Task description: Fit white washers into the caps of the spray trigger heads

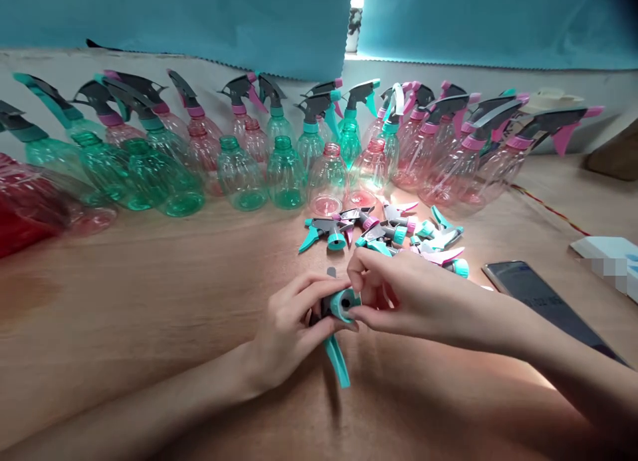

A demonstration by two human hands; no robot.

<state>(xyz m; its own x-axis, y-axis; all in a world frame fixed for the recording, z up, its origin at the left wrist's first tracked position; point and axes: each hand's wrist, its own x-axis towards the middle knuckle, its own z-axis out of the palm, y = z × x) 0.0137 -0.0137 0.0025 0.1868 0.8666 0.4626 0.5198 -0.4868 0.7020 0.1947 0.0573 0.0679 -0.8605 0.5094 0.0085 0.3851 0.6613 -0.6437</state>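
Observation:
My left hand (294,328) grips a grey and turquoise trigger spray head (337,361), its thumb and fingers around the body. The open underside of the turquoise collar (343,305) faces me, with a dark hole inside, and the turquoise trigger points down toward me. At the collar's right side, my right hand (399,291) is closed, its thumb on the rim and its other fingers curled. Whether a small part sits between those fingertips is hidden. Just beyond my hands lies a pile of loose spray heads (381,232), some turquoise and some pink.
Several open green bottles (286,175) and pink bottles (326,182) stand beyond the pile. Behind them are bottles fitted with spray heads (431,142). A phone (538,301) and a white box (608,258) lie at right, a red bag (27,205) at left.

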